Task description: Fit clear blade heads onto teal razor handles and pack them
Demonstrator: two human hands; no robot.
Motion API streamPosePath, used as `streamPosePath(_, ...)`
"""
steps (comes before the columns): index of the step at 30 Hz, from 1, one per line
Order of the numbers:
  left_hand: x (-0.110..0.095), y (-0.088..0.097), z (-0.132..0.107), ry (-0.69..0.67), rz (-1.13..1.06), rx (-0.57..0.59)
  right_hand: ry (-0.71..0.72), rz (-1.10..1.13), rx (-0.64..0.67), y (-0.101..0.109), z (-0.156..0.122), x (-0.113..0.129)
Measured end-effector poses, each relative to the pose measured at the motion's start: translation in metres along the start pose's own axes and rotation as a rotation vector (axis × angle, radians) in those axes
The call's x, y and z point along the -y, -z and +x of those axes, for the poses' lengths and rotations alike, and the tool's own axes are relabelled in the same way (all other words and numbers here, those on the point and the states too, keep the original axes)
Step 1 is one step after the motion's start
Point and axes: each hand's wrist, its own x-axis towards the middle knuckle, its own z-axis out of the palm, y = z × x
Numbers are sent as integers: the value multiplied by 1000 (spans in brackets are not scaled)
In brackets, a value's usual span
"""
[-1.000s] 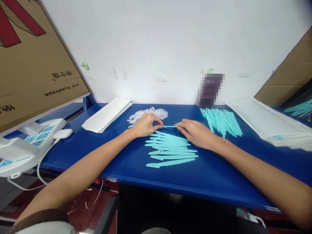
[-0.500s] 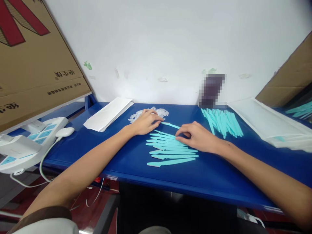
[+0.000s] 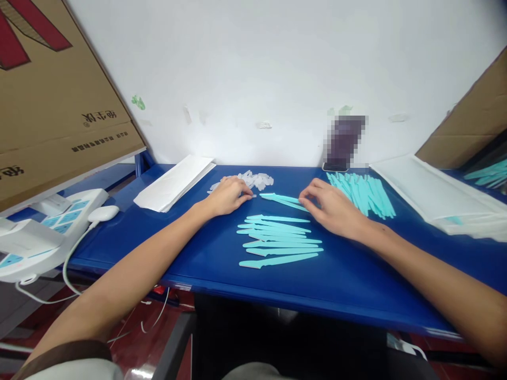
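My left hand (image 3: 228, 195) rests on the blue table (image 3: 198, 248), fingers curled in a pinch on a small clear cap (image 3: 253, 196). It lies at the near edge of a pile of clear caps (image 3: 257, 180). My right hand (image 3: 332, 209) holds the end of a teal stick (image 3: 282, 199), whose tip points at my left fingertips. A row of several teal sticks (image 3: 279, 240) lies flat just in front of both hands. A loose heap of teal sticks (image 3: 366, 192) lies right of my right hand.
White sheets (image 3: 174, 182) lie at the back left and more white packets (image 3: 435, 192) at the right. Cardboard boxes (image 3: 51, 105) lean at both sides. A white power strip with a plug (image 3: 59, 221) sits at the left. A blurred dark object (image 3: 344, 142) leans on the wall.
A second ago both hands held one teal stick; it was laid down. My right hand then drew back toward the heap and now holds a stick, and my left hand went to the caps.
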Motion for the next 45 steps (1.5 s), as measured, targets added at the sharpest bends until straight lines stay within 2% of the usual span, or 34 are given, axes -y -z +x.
streamPosePath(5, -5, 2, -2, -51, 47, 9, -88, 1, 52, -2, -1, -5)
streamPosePath(10, -5, 0, 0, -24, -71, -12, -91, -4, 85, 0, -3, -1)
streamPosePath(17, -13, 5, -2, -62, -74, -139, -95, 38, 111, 1, -2, 1)
streamPosePath(23, -20, 5, -3, -114, -93, -273, -212, 151, 139, 4, 0, 12)
streamPosePath(28, -22, 5, -4, -98, -153, -381, -227, 220, 114, 4, 0, 12)
streamPosePath(34, -28, 4, -4, -78, -223, -367, -194, 224, 76, 5, 0, 11)
streamPosePath(40, -42, -7, 1, -128, -374, -440, -87, 177, 110, 3, 0, 20)
streamPosePath(45, -36, -6, 4, -235, -395, -304, -18, 11, 129, -2, -1, 11)
